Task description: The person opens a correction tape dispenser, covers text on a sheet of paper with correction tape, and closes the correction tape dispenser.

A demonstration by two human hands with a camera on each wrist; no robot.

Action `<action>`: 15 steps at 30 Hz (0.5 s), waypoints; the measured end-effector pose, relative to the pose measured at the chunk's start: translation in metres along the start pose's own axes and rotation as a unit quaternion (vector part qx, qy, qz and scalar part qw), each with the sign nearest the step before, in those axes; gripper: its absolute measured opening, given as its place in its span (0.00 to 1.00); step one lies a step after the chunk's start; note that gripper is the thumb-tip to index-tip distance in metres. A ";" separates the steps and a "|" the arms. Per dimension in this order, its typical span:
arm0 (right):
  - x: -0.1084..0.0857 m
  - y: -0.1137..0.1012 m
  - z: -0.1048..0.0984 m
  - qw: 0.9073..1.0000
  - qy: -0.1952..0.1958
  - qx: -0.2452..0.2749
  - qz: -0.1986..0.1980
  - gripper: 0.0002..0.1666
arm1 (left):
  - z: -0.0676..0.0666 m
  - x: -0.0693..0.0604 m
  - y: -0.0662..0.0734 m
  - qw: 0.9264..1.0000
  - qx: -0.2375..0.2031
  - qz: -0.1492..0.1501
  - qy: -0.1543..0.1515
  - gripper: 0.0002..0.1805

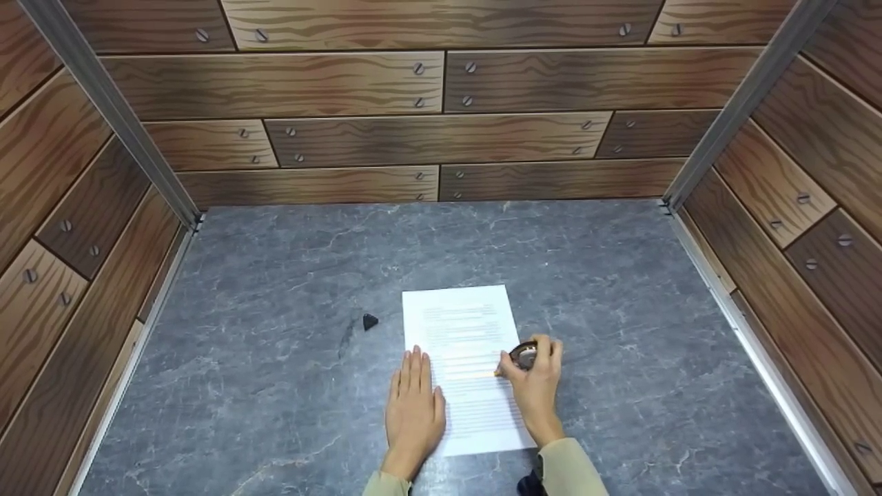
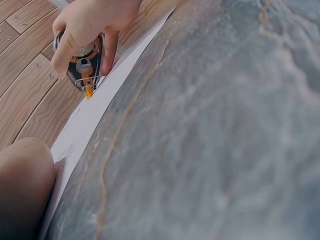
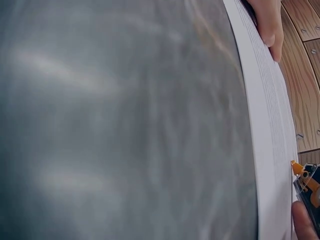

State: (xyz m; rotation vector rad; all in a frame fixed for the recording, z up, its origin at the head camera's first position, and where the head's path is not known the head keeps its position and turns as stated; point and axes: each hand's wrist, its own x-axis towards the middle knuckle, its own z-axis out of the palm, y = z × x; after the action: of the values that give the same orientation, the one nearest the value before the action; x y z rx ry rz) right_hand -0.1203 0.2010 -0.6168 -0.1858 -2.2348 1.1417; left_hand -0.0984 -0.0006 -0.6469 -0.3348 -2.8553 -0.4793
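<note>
A printed sheet of paper [image 1: 458, 324] lies flat on the grey marbled table, its lines of text running across it. My left hand [image 1: 413, 410] rests on the sheet's left edge with fingers straight. At the right edge, my right hand [image 1: 537, 382] grips a correction tape dispenser [image 1: 525, 355] between thumb and fingers. Its dark body and orange tip show closer in the left wrist view, where the dispenser [image 2: 86, 70] points down at the paper. In the right wrist view the orange tip [image 3: 296, 166] is at the paper's surface.
A small black triangular piece [image 1: 370, 321], perhaps a cap, lies left of the sheet. Wood-patterned panels [image 1: 441, 83] wall the table [image 1: 275, 275] at the back and both sides, with metal posts at the corners.
</note>
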 end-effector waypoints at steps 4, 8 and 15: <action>0.003 0.002 -0.004 1.000 -0.007 -0.004 0.004 0.26 | -0.001 0.001 0.001 1.000 -0.001 -0.004 -0.002 0.33; 0.004 0.005 -0.007 1.000 -0.002 -0.005 0.009 0.25 | -0.001 0.001 0.001 1.000 -0.002 -0.004 -0.008 0.33; 0.005 0.005 -0.008 1.000 -0.001 -0.012 0.003 0.25 | 0.000 0.001 0.001 1.000 0.001 0.001 0.001 0.33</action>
State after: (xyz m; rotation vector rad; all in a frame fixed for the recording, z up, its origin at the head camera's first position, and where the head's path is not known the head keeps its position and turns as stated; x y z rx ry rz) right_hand -0.1202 0.2118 -0.6148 -0.2021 -2.2523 1.1189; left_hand -0.0987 0.0006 -0.6467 -0.3359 -2.8540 -0.4771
